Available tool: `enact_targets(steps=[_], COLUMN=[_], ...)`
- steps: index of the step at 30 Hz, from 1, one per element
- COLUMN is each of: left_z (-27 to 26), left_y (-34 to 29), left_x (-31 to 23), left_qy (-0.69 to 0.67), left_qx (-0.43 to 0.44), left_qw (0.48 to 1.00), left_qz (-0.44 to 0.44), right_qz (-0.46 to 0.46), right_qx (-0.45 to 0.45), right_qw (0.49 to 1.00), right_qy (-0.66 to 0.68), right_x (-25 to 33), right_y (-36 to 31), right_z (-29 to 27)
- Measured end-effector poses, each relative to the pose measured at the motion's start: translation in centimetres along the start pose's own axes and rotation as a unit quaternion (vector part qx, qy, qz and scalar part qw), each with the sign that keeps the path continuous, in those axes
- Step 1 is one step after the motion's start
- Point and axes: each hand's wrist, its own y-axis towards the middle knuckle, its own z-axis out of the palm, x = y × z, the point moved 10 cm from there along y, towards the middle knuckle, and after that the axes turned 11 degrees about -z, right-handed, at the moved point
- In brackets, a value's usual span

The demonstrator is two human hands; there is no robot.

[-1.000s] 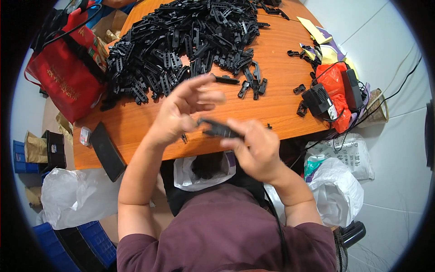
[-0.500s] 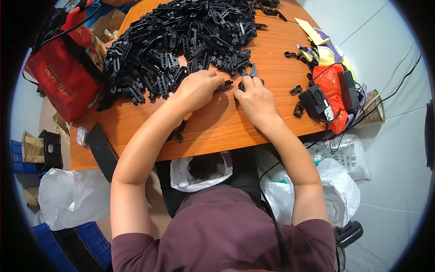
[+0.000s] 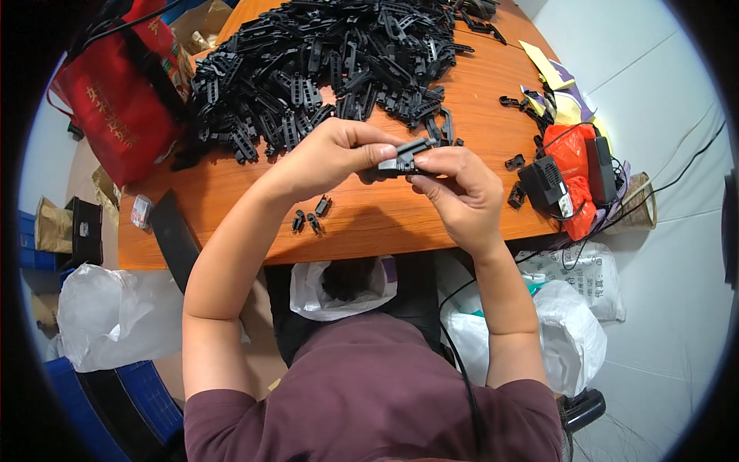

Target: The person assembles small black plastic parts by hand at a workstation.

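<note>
Both hands are raised a little over the wooden table, fingers closed around a black plastic part (image 3: 400, 163). My left hand (image 3: 344, 152) pinches its left end, with the thumb on top. At the other end, the thumb and fingers of my right hand (image 3: 464, 189) grip it. A longer flat piece tilts up along the part's upper side; I cannot tell whether the two are joined. Just beyond my fingers lies a loop-shaped black piece (image 3: 445, 127). A large heap of long, slotted black plastic parts (image 3: 331, 61) covers the far side of the table.
Several small black clips (image 3: 314, 219) lie on the wooden table (image 3: 254, 239) near my left forearm. A red bag (image 3: 115, 100) stands at the left. Black power adapters (image 3: 543, 187) and an orange plastic bag (image 3: 568, 146) crowd the right edge. A white bag (image 3: 312, 300) hangs open below the front edge.
My hands have come together and lifted toward me, now both on one black part. The small clips near my left forearm have come into fuller view. The view has shifted slightly.
</note>
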Motion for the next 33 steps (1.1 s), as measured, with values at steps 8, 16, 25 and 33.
enact_targets(steps=[8, 16, 25, 33], left_z=[0.1, 2.7, 3.3, -5.1], left_y=[-2.1, -5.4, -6.2, 0.9], left_x=[-1.5, -6.1, -4.9, 1.4], left_qy=[0.088, 0.34, 0.419, 0.428], left_qx=[-0.052, -0.14, -0.12, -0.226], left_qw=[0.995, 0.896, 0.872, 0.873], left_qz=[0.022, 0.249, 0.224, -0.05], right_qz=[-0.119, -0.118, -0.009, -0.001], right_qx=[0.075, 0.056, 0.127, 0.282], right_qw=[0.975, 0.974, 0.954, 0.927], right_qy=[-0.173, -0.185, -0.271, -0.246], right_x=[4.2, 5.0, 2.8, 1.0], right_y=[0.6, 0.3, -1.6, -9.5], right_z=[1.4, 1.5, 1.8, 7.1])
